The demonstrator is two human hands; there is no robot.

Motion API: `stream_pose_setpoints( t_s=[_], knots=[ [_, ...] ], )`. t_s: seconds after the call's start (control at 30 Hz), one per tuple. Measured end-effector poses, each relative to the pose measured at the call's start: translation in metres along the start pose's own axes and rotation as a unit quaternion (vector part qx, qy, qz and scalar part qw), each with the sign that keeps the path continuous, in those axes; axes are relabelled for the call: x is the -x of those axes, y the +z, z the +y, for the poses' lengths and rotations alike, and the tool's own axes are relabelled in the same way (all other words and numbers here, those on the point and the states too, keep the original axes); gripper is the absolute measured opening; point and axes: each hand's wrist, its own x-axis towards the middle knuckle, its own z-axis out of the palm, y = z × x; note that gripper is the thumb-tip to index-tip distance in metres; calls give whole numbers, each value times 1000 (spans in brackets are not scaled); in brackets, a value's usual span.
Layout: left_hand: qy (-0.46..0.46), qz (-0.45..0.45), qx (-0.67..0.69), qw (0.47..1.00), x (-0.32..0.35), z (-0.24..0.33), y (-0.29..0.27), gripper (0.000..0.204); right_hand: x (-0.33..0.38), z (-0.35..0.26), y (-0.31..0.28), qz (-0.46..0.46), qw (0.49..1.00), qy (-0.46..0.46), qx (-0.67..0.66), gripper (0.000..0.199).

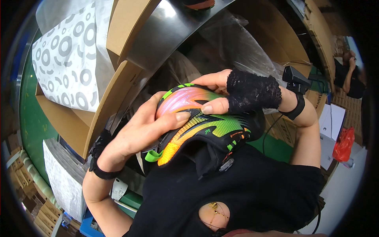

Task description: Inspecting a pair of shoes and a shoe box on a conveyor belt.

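Note:
A sports shoe (221, 128) in black, green, orange and pink is held up in front of my chest, its opening turned toward me and its green pull tab at the lower left. My left hand (152, 122) grips the heel side, thumb lying along the upper. From the other side my right hand (217, 89), in a black lace fingerless cover, wraps over the sole edge with its thumb pressed on the upper. The fingertips of both hands are hidden behind the shoe.
An open cardboard box (106, 98) with ring-patterned wrapping paper (69, 55) stands at left. Below it lies a stack of pale sheets (63, 173). Clear plastic film (244, 43) hangs beyond my hands. Another shoe (199, 4) shows at the top edge. A person (349, 77) is at far right, above a red bag (344, 144).

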Motion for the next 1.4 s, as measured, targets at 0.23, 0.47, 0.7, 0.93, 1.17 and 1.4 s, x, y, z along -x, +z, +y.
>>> stream_pose_setpoints(
  t_s=[0.23,0.47,0.7,0.93,1.17,1.4],
  knots=[
    [174,-1,-291,941,7,23,-25,48,-4,-11,2,-30,981,7,194,68],
    [112,-35,-455,883,7,44,-13,44,-6,-19,4,-71,973,28,218,76],
    [157,-41,-484,860,8,31,-10,38,-10,-23,2,-118,973,52,189,75],
    [301,0,-425,854,10,-3,-9,24,-15,-20,4,-138,958,55,246,62],
    [311,23,-380,871,12,-16,-9,26,-20,-16,5,-168,963,39,206,61],
    [323,32,-377,867,11,-15,-1,26,-12,-11,3,-130,969,-8,210,68]
  ],
)
